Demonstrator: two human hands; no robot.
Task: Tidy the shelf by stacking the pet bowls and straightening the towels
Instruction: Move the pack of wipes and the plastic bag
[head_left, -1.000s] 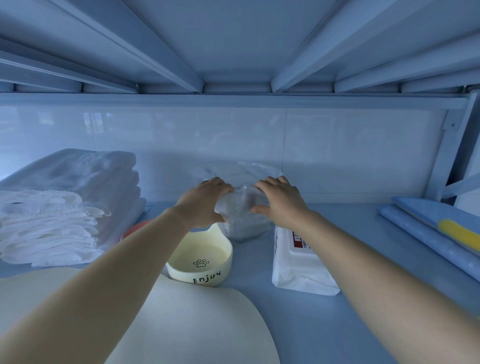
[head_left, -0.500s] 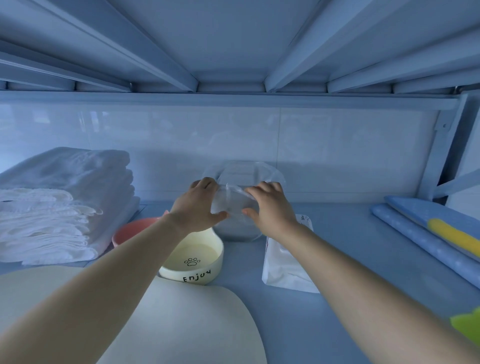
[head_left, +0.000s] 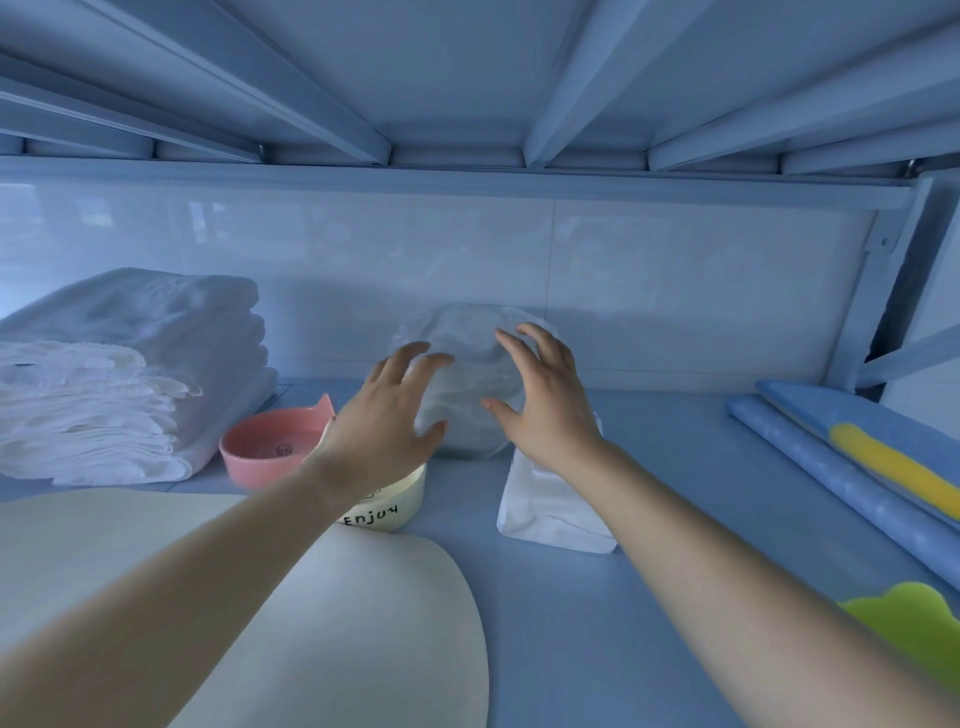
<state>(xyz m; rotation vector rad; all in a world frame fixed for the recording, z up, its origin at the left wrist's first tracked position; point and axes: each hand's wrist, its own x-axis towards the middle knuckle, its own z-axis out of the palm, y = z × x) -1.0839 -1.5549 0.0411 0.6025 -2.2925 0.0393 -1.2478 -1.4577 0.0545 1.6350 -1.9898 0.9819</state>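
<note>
Blue shelf (head_left: 649, 519) under a ribbed underside backs onto glossy white tile. Both hands flank a clear plastic bag (head_left: 467, 374) at the back wall: left hand (head_left: 387, 426) and right hand (head_left: 543, 400), fingers spread, holding nothing. Folded white towels (head_left: 124, 374) sit far left, beside a pink cat-eared bowl (head_left: 270, 447) touching the cream "Enjoy" bowl (head_left: 389, 506).

I look into a pale blue metal shelf (head_left: 675, 519) with ribbed underside of the tier above (head_left: 457, 78) overhead, glossy white wall tiles (head_left: 675, 260) behind, cool daylight reflecting
</note>
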